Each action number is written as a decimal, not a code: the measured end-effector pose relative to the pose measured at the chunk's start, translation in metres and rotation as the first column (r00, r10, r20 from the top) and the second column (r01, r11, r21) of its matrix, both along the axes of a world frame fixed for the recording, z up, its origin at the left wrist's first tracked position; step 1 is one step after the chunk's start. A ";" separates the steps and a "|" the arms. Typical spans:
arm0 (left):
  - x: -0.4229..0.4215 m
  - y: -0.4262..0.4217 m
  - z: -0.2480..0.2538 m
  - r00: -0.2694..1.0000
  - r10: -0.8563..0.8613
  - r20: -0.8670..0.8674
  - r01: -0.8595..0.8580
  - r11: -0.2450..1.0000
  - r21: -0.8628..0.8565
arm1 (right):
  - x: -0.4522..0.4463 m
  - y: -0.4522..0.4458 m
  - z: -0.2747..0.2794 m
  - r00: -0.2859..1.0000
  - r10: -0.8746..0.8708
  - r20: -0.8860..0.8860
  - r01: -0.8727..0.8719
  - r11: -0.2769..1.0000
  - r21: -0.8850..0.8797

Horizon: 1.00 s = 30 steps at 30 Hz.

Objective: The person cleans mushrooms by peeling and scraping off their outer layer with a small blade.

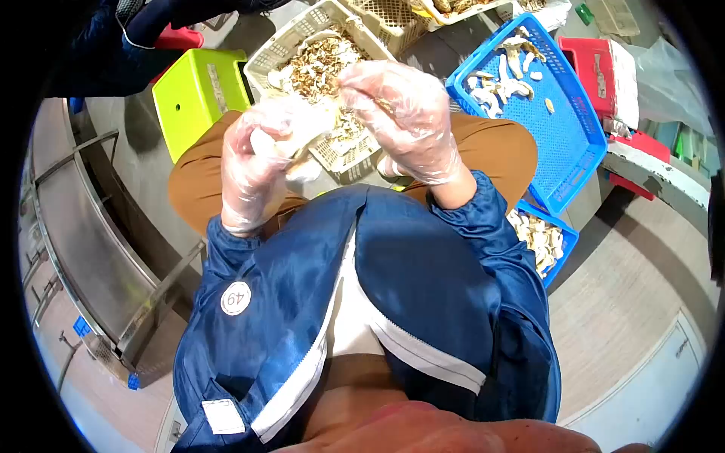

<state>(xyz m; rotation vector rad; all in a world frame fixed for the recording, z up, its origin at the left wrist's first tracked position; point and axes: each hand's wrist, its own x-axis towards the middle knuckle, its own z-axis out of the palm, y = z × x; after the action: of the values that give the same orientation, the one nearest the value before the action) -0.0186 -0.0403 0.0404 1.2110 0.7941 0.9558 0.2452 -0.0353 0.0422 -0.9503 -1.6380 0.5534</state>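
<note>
Both of my hands wear clear plastic gloves and are raised over a cream basket (343,157) that holds small brown and white pieces (321,68). My left hand (260,155) is closed around a pale mushroom-like piece (264,143). Close by on the right, my right hand (400,113) has its fingers curled in a pinch; what lies between them is too small to name. A blue crate (563,128) beside my right knee contains long pale mushroom pieces (515,64) at its far end.
A lime green stool (198,98) stands at the left, near a metal frame (98,234). Under the blue crate's near end is a smaller blue basket (560,260) of pale slices. Red stools (593,72) stand at the right. Someone's dark sleeve (91,60) shows at top left.
</note>
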 end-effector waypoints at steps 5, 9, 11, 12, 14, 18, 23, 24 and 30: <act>0.020 -0.007 0.009 0.956 0.230 0.181 -0.158 0.927 -0.340 | 0.018 0.008 -0.003 0.832 -0.154 -0.534 -0.183 0.831 -0.525; 0.010 -0.002 0.010 0.971 0.207 -0.122 -0.190 0.972 0.137 | 0.020 0.023 -0.037 0.820 0.059 -0.570 -0.365 0.820 -0.440; 0.004 0.002 0.010 0.934 0.213 -0.288 -0.109 0.935 0.337 | 0.010 0.030 -0.072 0.962 -0.027 -0.271 -0.116 0.858 -0.500; -0.001 0.006 0.009 0.889 0.220 -0.401 -0.014 0.889 0.457 | 0.010 0.031 -0.075 0.911 -0.023 -0.412 -0.209 0.835 -0.508; -0.001 0.012 0.015 0.794 0.292 -0.532 0.149 0.756 0.638 | 0.009 0.028 -0.067 0.854 -0.003 -0.520 -0.312 0.797 -0.517; 0.004 0.020 0.018 0.773 0.259 -0.579 0.377 0.546 0.748 | 0.013 0.013 -0.019 0.771 0.095 -0.630 -0.514 0.676 -0.528; 0.018 0.028 0.033 0.757 0.190 -0.626 0.513 0.421 0.748 | 0.013 0.006 -0.011 0.759 0.123 -0.639 -0.580 0.574 -0.578; 0.018 0.028 0.036 0.735 0.177 -0.655 0.546 0.417 0.726 | 0.010 0.003 -0.016 0.751 0.159 -0.641 -0.580 0.623 -0.525; 0.016 0.031 0.039 0.723 0.049 -0.689 0.578 0.503 0.643 | 0.019 0.003 -0.041 0.835 0.039 -0.549 -0.439 0.648 -0.622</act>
<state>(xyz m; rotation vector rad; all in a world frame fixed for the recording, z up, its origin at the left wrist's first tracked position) -0.0024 -0.0097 0.0796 2.5658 0.5794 0.5977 0.2639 -0.0326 0.0015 -1.0192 -1.0483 1.6103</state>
